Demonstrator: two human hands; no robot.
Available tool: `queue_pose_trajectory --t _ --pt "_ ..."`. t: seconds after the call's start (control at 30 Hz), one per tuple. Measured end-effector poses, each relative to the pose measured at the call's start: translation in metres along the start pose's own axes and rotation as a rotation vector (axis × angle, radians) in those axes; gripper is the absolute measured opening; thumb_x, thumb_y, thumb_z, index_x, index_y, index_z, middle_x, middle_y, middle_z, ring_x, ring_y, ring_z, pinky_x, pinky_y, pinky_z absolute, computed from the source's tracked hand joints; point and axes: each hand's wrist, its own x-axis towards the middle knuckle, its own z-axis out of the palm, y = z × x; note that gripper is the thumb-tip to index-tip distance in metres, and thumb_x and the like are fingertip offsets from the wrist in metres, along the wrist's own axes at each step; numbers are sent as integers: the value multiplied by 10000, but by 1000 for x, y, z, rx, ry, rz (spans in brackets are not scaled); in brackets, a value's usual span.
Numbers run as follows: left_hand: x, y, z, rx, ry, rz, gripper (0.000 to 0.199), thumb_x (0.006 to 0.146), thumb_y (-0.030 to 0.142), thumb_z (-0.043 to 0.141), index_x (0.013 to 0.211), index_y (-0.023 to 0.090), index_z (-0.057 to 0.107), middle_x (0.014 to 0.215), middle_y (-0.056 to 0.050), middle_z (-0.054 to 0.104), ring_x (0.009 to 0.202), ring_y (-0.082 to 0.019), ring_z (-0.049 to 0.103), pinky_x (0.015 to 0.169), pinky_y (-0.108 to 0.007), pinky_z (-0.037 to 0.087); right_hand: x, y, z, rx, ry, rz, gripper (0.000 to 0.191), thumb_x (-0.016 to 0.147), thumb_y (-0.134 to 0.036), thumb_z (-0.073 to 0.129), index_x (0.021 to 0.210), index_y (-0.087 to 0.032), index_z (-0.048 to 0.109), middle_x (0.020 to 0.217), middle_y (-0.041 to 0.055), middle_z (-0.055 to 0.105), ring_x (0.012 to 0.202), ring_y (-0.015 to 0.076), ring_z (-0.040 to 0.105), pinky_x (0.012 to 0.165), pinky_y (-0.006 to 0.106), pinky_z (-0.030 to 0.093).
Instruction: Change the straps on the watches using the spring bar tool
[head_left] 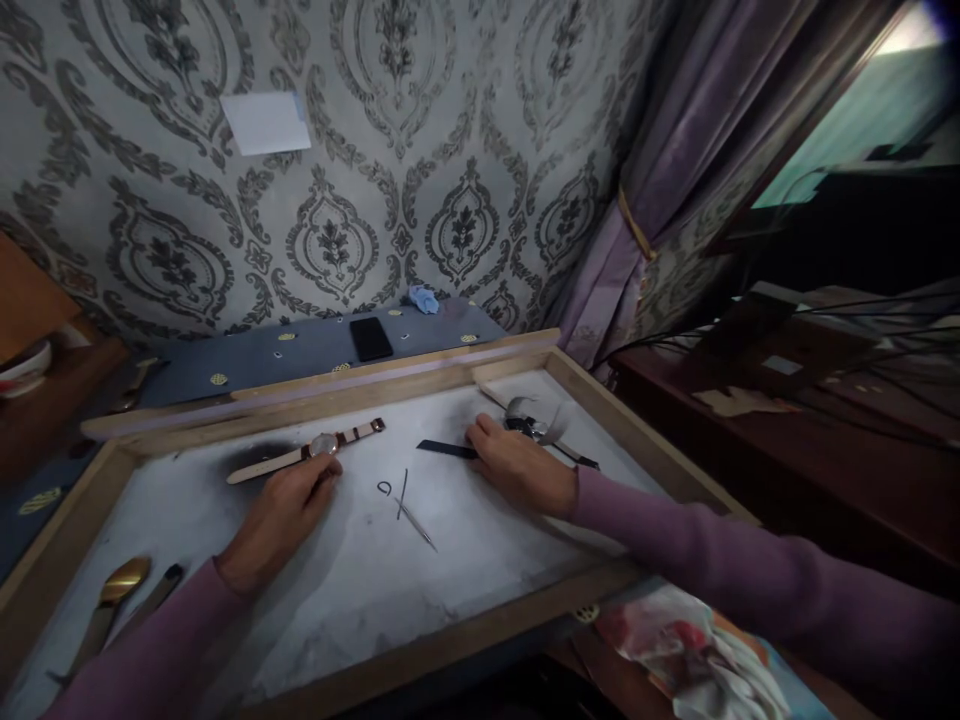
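My left hand point(289, 505) has its fingers closed at the case of a wristwatch point(324, 445), which lies with its pale-lined strap stretched out to both sides. My right hand point(517, 465) is closed over a black watch strap point(442, 447), whose end sticks out to the left. Just beyond this hand is a silvery watch point(529, 425), partly blurred and partly hidden. Between the hands lie a thin pointed metal tool point(418, 527), a dark thin strip point(403, 485) and a small black loop point(384, 488). All rest in a wood-framed white tray point(360, 590).
A gold-coloured spoon-shaped tool point(124, 580) and a dark-tipped tool point(161, 590) lie at the tray's left. Behind the tray are a black phone point(370, 339) and a crumpled blue cloth point(424, 299). A plastic bag point(697, 650) sits at the front right; cables cross the right-hand desk point(885, 450).
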Motion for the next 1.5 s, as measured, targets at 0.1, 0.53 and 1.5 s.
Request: queue_pose_trajectory --t 0.1,0.53,1.5 --pt "1 2 -2 -3 -5 -1 236 898 287 369 883 184 581 754 -26 621 704 -184 588 662 -292 399 0 3 -3 17 -8 23 101 891 -162 538 974 -108 555 1082 139 558 820 222 628 665 304 424" --pt "-3 7 4 19 25 59 248 943 292 368 1014 156 563 853 -48 616 778 -186 578 735 -307 427 -7 4 3 351 108 35 184 839 -83 506 1003 -109 585 771 31 633 673 125 562 625 220 383" --pt "-7 -8 38 -74 172 163 334 897 481 441 1034 241 628 1078 -70 669 1021 -251 632 869 -370 549 -42 36 10 -269 59 199 322 884 -67 394 1180 -122 509 1290 199 503 705 189 665 529 275 423"
